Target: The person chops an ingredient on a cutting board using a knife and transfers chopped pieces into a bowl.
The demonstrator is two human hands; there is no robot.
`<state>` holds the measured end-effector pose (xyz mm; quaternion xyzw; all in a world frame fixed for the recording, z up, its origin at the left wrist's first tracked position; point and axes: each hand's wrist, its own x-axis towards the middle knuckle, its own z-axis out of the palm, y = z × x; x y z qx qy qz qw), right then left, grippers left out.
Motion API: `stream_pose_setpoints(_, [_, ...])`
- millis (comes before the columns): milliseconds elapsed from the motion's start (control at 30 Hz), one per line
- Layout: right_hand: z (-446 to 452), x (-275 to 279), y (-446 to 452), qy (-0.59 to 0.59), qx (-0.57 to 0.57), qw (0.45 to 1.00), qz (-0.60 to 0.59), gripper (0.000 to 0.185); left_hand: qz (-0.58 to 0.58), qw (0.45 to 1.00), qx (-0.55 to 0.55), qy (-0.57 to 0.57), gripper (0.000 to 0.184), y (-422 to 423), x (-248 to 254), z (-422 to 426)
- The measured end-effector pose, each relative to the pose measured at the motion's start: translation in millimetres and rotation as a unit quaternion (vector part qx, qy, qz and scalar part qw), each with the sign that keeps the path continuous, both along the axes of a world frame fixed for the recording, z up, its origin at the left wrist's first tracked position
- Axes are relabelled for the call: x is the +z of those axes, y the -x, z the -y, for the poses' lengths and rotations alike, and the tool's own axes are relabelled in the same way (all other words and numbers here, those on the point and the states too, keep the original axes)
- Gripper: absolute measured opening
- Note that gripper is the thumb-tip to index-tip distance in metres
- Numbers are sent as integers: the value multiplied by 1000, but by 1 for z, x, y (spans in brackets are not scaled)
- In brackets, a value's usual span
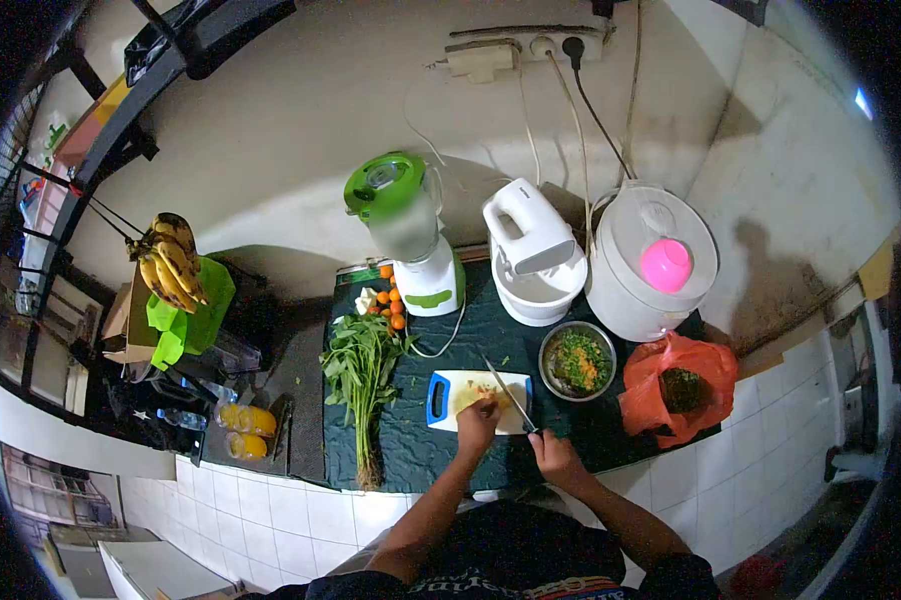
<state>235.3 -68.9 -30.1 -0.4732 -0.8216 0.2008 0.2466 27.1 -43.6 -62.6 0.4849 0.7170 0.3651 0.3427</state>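
Note:
My right hand (558,462) is closed round the handle of a kitchen knife (511,397). Its blade slants up and left across the right part of a white cutting board (460,384) with blue ends. On the board, my left hand (477,428) has its fingers bunched together; whatever they pinch is too small and covered to name. Small brownish-red bits (486,392) lie just beyond those fingertips. To the board's right stands a metal bowl (571,399) of chopped greens (581,352) with an orange heap on top.
Leafy greens (361,365) with roots lie left of the board. Behind stand a green-lidded blender (432,290), small orange fruits or vegetables (396,307), a hand mixer (532,232) on a white bowl (537,308), and a white rice cooker (620,275). At right sits a red plastic bag (650,385).

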Motion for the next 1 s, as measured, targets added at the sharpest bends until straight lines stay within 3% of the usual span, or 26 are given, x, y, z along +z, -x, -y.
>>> stream_pose_setpoints(33, [-1,2,0,67,1,998,-12,29,-1,1000,5,23,30,3,7,4])
stream_pose_setpoints(200, [-8,29,7,168,-12,986,-11,34,53,998,32,32,31,-5,38,5])
stream_pose_setpoints(333, [-15,60,5,223,-34,974,-20,40,104,993,30,-55,24,-22,61,-9])
stream_pose_setpoints(567, [-23,74,-8,189,-95,977,-7,38,79,992,-22,-96,15,-47,82,-35])
stream_pose_setpoints(633, [-21,61,-13,33,-92,995,-12,36,79,992,-26,-91,15,-54,86,-40])
stream_pose_setpoints(833, [-20,57,-18,-135,-133,981,40,33,31,995,-24,-92,19,-69,76,-52])
stream_pose_setpoints(1000, [-22,80,-22,-55,-160,983,70,30,12,993,-32,-110,20,-78,73,-58])
